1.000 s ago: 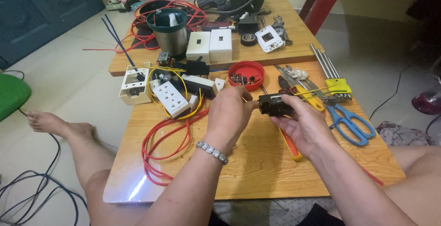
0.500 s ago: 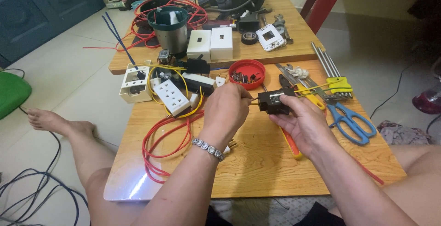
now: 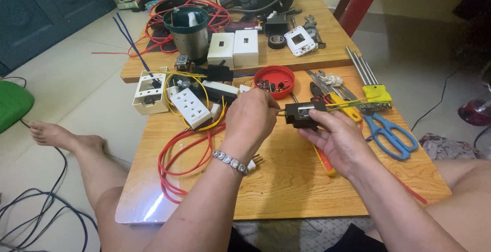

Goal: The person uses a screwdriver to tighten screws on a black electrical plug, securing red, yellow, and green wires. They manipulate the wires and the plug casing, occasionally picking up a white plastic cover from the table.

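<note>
My right hand point(image 3: 337, 139) holds a small black electrical box point(image 3: 305, 114) above the wooden table point(image 3: 302, 180). A yellow wire point(image 3: 353, 102) runs out of the box's right side. My left hand point(image 3: 254, 118) is pinched shut at the box's left side, holding a thin wire end or small tool against it; what exactly is in the fingers is too small to tell. A silver bracelet point(image 3: 230, 161) sits on the left wrist. Just beyond the hands stands a red round dish point(image 3: 275, 80) with small screws in it.
A white multi-socket strip point(image 3: 190, 107) with red and yellow wires lies left. Blue scissors point(image 3: 391, 134), yellow-handled pliers point(image 3: 343, 105) and metal rods point(image 3: 360, 68) lie right. A second table behind carries white switch boxes point(image 3: 234, 48), a metal pot point(image 3: 186, 33) and tape. My bare legs flank the table.
The hands and the black box have stayed nearly in place. My left hand has closed in against the box's left side, fingers working at it.
</note>
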